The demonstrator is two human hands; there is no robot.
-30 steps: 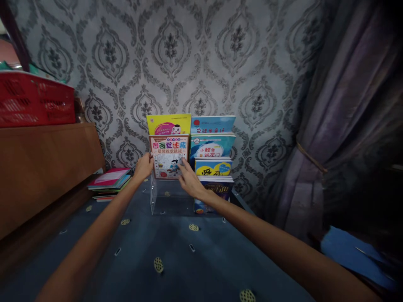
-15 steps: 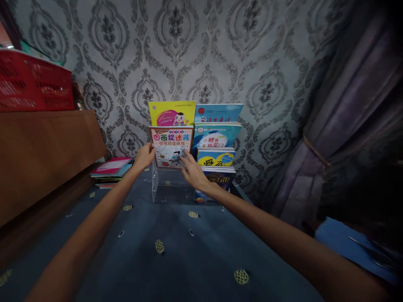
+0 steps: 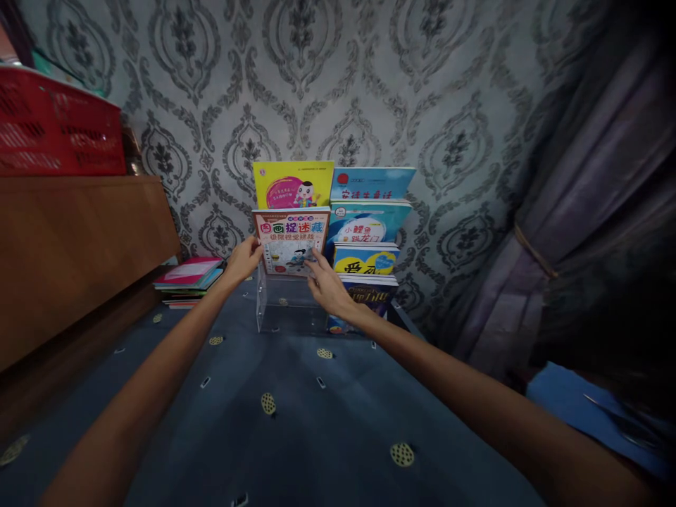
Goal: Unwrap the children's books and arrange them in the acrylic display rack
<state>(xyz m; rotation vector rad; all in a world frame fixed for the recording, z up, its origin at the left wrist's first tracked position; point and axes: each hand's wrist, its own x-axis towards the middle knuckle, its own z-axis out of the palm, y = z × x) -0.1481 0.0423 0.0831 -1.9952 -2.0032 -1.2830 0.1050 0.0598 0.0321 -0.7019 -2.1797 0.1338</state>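
Observation:
A brown-bordered picture book (image 3: 289, 243) stands almost upright in a middle tier of a clear acrylic stand (image 3: 290, 304), below a yellow book (image 3: 311, 172). My left hand (image 3: 246, 259) pinches its left edge, with the thumb near the cover. Fingers slightly spread, my right hand (image 3: 328, 283) rests against the lower right of the cover. Beside it, the right column holds a blue storybook (image 3: 393, 179), a teal book (image 3: 391, 215), a yellow-and-blue book (image 3: 377, 260) and a dark blue book (image 3: 364, 292), partly behind my right hand. The stand's lowest left tier shows through bare.
A stack of books (image 3: 189, 274) lies to the left on the dark patterned cloth (image 3: 296, 451). Farther left, a red basket (image 3: 60, 127) sits on a wooden cabinet (image 3: 79, 260). Patterned wallpaper rises behind; a tied curtain (image 3: 501, 296) hangs right, above a blue item (image 3: 581, 408).
The view has shifted slightly, so the stand appears a little higher and farther right. Both hands keep their places at the picture book, which leans back slightly more.

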